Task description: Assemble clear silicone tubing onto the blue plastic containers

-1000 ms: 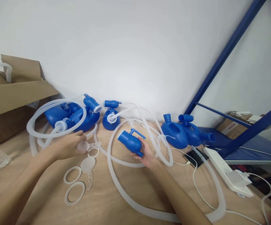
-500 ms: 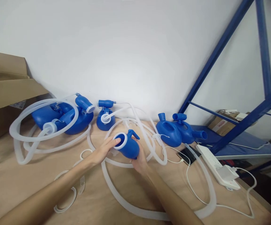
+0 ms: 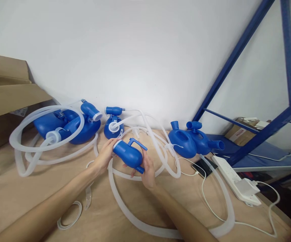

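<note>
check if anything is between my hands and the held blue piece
Perhaps: a translucent tab rises beside the left hand at the white rim of the blue piece; its base is hidden. Nothing visible separates the right hand from it.

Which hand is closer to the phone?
The right hand, left of the phone, at the narrow end of the blue piece. The left hand is farther left, at its white-rimmed end.

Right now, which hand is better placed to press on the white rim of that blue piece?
Probably the left: the left hand is at the white rim, while the right hand is at the opposite end of the blue piece, by the narrow spout.
</note>
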`<state>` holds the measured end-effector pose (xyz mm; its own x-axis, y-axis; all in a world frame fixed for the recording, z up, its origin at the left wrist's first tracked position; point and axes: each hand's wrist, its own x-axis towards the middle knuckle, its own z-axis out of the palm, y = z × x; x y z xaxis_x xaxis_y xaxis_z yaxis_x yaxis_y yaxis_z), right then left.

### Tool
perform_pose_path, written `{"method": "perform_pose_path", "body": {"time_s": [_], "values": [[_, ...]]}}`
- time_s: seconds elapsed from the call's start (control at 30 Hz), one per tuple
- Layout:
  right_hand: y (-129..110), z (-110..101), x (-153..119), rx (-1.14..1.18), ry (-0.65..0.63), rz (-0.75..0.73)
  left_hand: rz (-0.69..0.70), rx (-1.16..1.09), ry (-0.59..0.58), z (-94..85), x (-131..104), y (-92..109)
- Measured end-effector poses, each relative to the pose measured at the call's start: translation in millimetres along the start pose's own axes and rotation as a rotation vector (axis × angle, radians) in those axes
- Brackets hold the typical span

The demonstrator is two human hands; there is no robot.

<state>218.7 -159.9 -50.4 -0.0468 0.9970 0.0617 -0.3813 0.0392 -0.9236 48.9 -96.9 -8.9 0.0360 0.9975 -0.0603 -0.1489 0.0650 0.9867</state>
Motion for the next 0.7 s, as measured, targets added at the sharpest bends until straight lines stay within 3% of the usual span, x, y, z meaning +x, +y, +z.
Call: {"method": "perform_pose_path", "body": {"time_s": [0.13, 0.37, 0.53, 0.7], "values": [[-2, 3, -4, -0.17, -0.062, 0.035, 0.067, 0.051, -0.082, -2.4, -3, 7], [-1, 5, -6, -0.139, 0.058, 0.036, 0.24, 0.108, -0.258, -6.1, -18, 2], [-5, 1, -10, -0.104, 0.056, 0.015, 0.258, 0.02, -0.425, -8.2, -33, 7], [-9, -20, -8, -0.143, 0.017, 0.064, 0.205, -0.082, -0.593, -11.5, -37, 4]]}}
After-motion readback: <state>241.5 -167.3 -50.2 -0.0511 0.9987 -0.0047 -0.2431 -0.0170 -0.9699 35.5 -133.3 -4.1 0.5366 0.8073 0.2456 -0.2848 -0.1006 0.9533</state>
